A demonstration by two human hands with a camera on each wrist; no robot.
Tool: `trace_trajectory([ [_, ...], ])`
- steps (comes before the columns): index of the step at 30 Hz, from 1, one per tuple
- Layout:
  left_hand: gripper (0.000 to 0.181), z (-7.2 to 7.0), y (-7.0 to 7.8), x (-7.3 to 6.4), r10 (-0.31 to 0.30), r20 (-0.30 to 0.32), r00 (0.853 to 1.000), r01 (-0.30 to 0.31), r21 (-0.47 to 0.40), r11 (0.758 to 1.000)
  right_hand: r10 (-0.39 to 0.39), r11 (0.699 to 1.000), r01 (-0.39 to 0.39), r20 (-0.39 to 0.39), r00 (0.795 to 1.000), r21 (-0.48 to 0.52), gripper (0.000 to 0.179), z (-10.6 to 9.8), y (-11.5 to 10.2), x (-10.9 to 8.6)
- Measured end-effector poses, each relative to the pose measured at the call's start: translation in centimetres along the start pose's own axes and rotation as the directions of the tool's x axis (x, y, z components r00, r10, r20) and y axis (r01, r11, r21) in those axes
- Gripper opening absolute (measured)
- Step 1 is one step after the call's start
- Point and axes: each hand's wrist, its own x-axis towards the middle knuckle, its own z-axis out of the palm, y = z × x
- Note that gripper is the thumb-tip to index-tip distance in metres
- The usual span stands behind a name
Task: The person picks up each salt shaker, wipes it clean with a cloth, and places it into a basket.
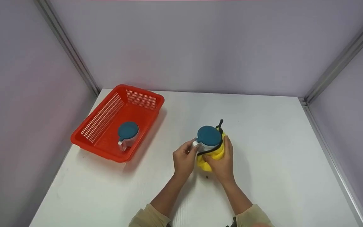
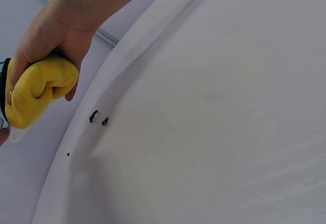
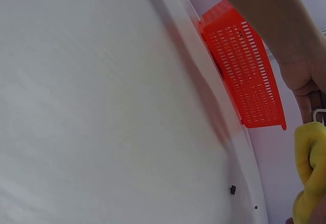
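A mug with a round blue lid (image 1: 209, 136) is held above the white table, tilted slightly. My left hand (image 1: 184, 160) pinches its pale handle (image 1: 195, 143); the right wrist view shows these fingers at the white handle (image 3: 319, 113). My right hand (image 1: 221, 160) grips a yellow cloth (image 1: 210, 159) with black edging, wrapped around the mug's side. A black cord loop (image 1: 221, 123) sticks up from the cloth. In the left wrist view the cloth (image 2: 43, 89) looks thick and folded under the right hand. The mug's lower body is hidden by the cloth.
A red plastic basket (image 1: 106, 154) with slotted sides stands on the table at left. Inside it sits another blue-lidded mug (image 1: 128, 130). Small dark bits (image 2: 93, 116) lie on the table (image 1: 279, 151). Pale walls enclose the back and sides.
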Motion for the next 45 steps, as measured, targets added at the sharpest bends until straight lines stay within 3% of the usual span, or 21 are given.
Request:
trace_trajectory([
  [8,0.023,0.1,-0.2,-0.1,-0.022,0.011,1.0,0.022,-0.003,1.0,0.007,1.0,-0.007,0.054,0.999,0.002,0.106,-0.6,0.5,0.4],
  [13,0.021,-0.4,-0.1,0.3,-0.049,0.058,0.997,0.048,0.006,0.999,0.035,0.999,-0.036,0.099,0.995,0.008,0.105,-1.3,1.0,0.7],
  [20,0.02,-1.4,-0.4,0.7,-0.096,0.125,0.987,0.1,-0.021,0.995,0.132,0.99,-0.139,0.198,0.971,0.023,0.105,-2.3,1.1,1.1],
  [26,0.018,-1.9,-0.5,0.9,-0.14,0.17,0.975,0.155,-0.081,0.985,0.147,0.986,-0.16,0.234,0.961,0.037,0.105,-2.8,1.1,1.1],
  [33,0.019,-2.4,-0.1,1.5,-0.214,0.234,0.948,0.25,-0.132,0.959,0.197,0.977,-0.213,0.287,0.938,0.026,0.103,-3.4,0.7,1.5],
  [37,0.019,-3.0,0.9,2.0,-0.242,0.29,0.926,0.291,-0.138,0.947,0.218,0.968,-0.246,0.314,0.924,0.05,0.103,-3.7,0.5,1.8],
  [45,0.019,-4.2,2.3,2.8,-0.229,0.402,0.886,0.309,-0.145,0.94,0.194,0.972,-0.23,0.384,0.903,0.051,0.104,-4.4,0.2,2.4],
])
